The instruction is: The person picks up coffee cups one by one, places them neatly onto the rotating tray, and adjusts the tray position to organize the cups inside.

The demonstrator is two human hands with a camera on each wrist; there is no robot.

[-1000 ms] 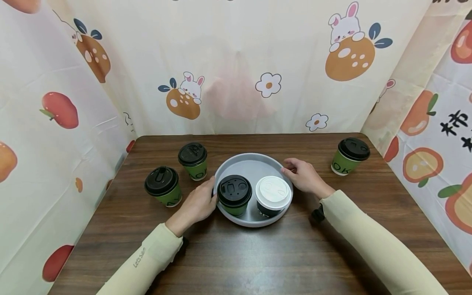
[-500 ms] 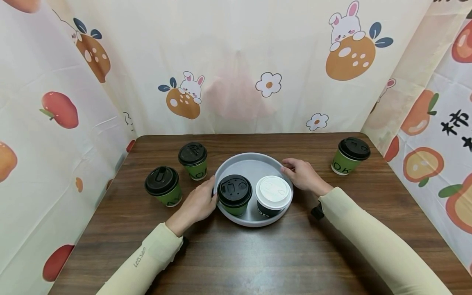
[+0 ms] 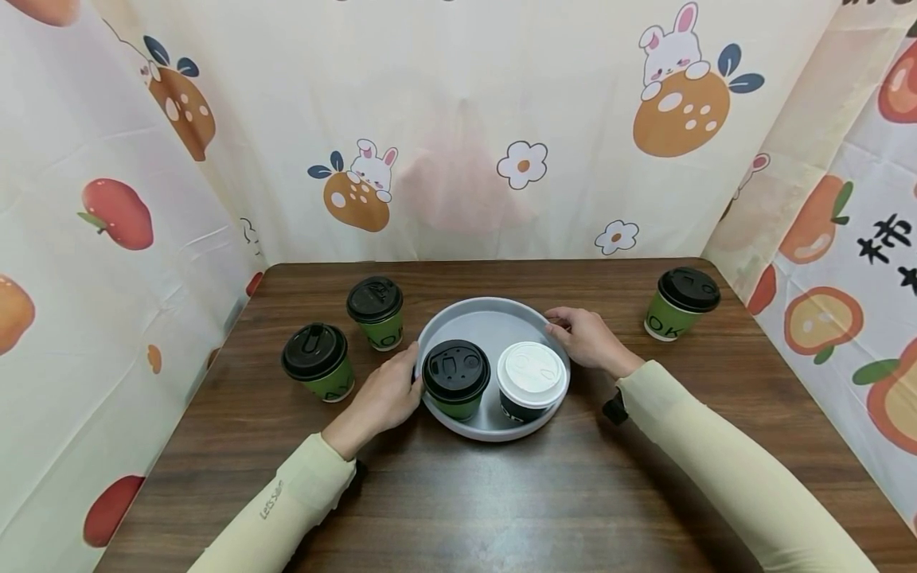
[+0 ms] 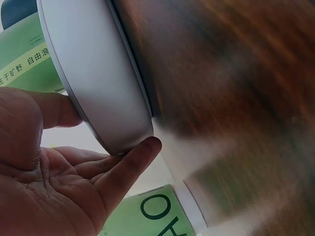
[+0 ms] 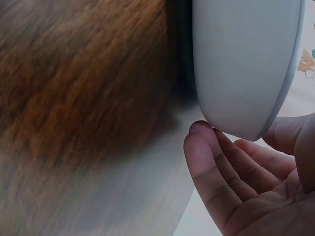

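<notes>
A round grey tray (image 3: 489, 430) rests on the table with two lidded paper cups on it. The green cup with a black lid (image 3: 456, 371) stands at its left, and the dark cup with a white lid (image 3: 531, 374) at its right. My left hand (image 3: 384, 391) grips the tray's left rim; in the left wrist view its thumb (image 4: 59, 109) meets the edge while the fingers reach the outer wall. On the opposite side my right hand (image 3: 589, 341) holds the upper right rim, thumb at the edge and fingertips (image 5: 199, 155) against the wall.
Left of the tray stand two green cups with black lids, one nearer (image 3: 318, 362) and one farther back (image 3: 375, 313). A similar green cup (image 3: 679, 302) is near the back right corner. Printed curtains (image 3: 458, 95) enclose the wooden table (image 3: 458, 509) behind and at both sides.
The right wrist and sleeve have shifted very slightly left. The tray, the cups and the left hand stay where they were.
</notes>
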